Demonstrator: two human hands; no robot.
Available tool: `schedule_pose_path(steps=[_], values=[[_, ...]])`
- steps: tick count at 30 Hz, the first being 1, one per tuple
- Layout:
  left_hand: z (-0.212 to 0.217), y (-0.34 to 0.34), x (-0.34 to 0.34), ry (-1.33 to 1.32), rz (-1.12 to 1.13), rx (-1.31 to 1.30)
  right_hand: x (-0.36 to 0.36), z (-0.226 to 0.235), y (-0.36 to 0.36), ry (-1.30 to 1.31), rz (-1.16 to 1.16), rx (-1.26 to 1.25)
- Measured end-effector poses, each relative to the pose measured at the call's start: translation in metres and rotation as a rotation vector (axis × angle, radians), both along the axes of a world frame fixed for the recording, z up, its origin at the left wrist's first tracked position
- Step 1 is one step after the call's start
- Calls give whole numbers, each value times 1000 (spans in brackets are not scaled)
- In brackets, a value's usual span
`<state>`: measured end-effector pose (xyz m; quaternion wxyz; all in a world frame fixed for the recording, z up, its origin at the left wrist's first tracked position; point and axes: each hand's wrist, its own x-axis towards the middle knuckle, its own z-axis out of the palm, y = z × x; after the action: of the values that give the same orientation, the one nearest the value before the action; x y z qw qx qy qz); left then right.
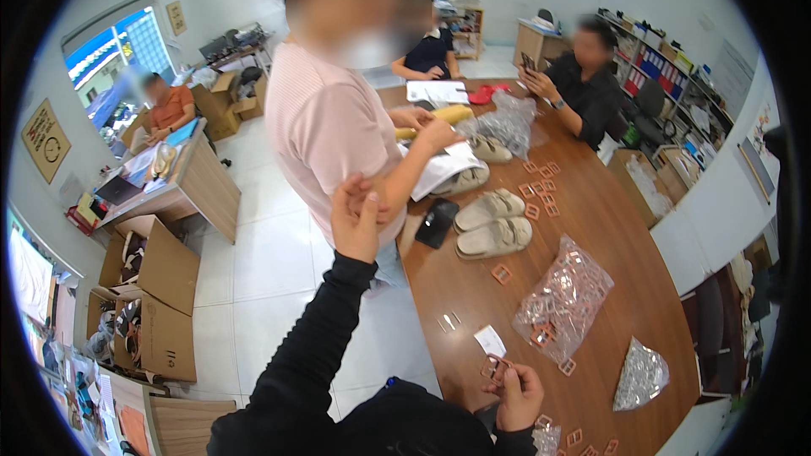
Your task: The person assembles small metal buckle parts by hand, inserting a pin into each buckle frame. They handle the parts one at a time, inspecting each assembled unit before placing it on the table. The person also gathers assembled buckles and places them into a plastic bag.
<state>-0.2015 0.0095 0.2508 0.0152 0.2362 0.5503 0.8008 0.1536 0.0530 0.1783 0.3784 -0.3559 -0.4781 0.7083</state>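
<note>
Pinching a buckle (pixel 492 371), your right hand (pixel 519 395) sits near a clear bag (pixel 541 297), seemingly of buckles (pixel 581 280); your left hand (pixel 358 218) curls loosely.

The left sleeve (pixel 308 346) is long and black, its cloth bunched into crosswise folds and snug at the wrist; the right sleeve (pixel 514 442) is black too; the top (pixel 414 426) is black, with a small blue spot (pixel 391 382) showing; left hand (pixel 356 218) and right hand (pixel 519 397) are bare.
</note>
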Motion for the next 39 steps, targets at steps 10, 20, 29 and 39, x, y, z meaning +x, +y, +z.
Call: schedule_pose_path(steps=[10,20,29,39], values=[[-71,29,112,-41,-645,-320,-37,12,36,-32,-55,32],[-85,38,189,-390,-853,-469,-49,-4,33,-98,-36,157],[-76,40,198,-400,-948,-333,-42,6,33,-13,-62,3],[-76,36,196,-368,-1006,-277,-43,22,33,34,-27,-47]])
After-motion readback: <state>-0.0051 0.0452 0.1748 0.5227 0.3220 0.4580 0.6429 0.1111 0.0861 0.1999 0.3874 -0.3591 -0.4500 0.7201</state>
